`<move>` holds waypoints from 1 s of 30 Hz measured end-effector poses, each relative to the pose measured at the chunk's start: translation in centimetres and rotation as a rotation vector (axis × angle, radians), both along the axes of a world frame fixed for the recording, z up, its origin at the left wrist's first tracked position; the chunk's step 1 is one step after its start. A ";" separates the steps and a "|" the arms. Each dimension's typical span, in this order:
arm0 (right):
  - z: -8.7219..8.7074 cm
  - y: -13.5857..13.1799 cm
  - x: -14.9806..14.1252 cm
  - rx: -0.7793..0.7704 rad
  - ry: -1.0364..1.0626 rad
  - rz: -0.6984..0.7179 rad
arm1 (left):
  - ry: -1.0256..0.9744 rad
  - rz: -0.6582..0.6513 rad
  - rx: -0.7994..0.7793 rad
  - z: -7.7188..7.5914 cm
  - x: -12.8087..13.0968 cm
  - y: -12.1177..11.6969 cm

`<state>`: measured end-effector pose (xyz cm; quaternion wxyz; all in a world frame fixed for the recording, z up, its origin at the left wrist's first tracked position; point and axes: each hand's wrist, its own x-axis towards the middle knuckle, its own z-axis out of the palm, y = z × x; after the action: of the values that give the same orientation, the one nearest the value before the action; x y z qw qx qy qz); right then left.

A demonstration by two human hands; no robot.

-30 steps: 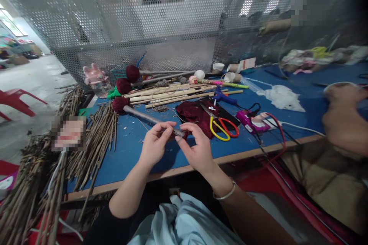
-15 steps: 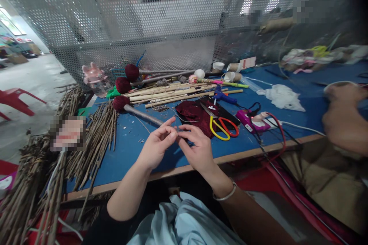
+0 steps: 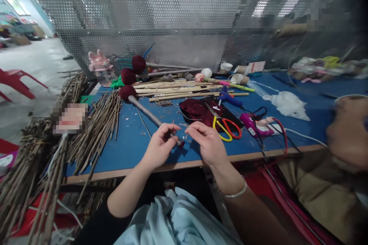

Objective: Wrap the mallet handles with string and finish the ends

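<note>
A grey-wrapped stick [image 3: 146, 111] with a dark red fuzzy ball [image 3: 127, 93] at its far end slants across the blue table toward me. My left hand [image 3: 161, 143] is closed around it close to its near end, where a small dark red tip pokes out past the fingers. Just to the right, my right hand [image 3: 208, 139] is closed in a pinch. Something thin and pale shows at its fingertips, too small to name. Scissors [image 3: 222, 126] with yellow and red handles lie behind my right hand, partly over dark red cloth [image 3: 195, 111].
Bundles of dry twigs [image 3: 97, 134] lie to the left. Pale sticks [image 3: 172, 92] and a blue glue gun [image 3: 230, 97] are farther back. A purple power strip [image 3: 258, 124] with cables sits at right, near another person's arm [image 3: 347, 134]. A perforated metal screen [image 3: 195, 11] stands behind.
My hands have moved apart, the right one shifting rightward. The near end of the grey stick now shows between them. The whole view has shifted slightly.
</note>
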<state>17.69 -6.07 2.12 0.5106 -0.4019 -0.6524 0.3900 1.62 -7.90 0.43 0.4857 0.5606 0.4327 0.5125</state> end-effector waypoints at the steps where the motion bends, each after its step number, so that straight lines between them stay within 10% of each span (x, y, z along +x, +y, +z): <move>1: -0.2 0.0 0.0 -0.004 0.002 -0.014 | 0.005 0.007 0.000 -0.2 0.0 -0.2; 17: -3.4 -4.8 0.7 -0.616 0.410 0.458 | 0.282 -0.140 0.153 0.6 0.3 -6.3; 30: -5.0 0.7 -3.3 -0.541 0.241 0.314 | 0.503 -0.045 0.250 -1.6 -3.3 1.1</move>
<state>14.40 -5.40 -2.87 0.3928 -0.3684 -0.5141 0.6676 -1.71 -6.77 -1.20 0.3013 0.7352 0.4605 0.3959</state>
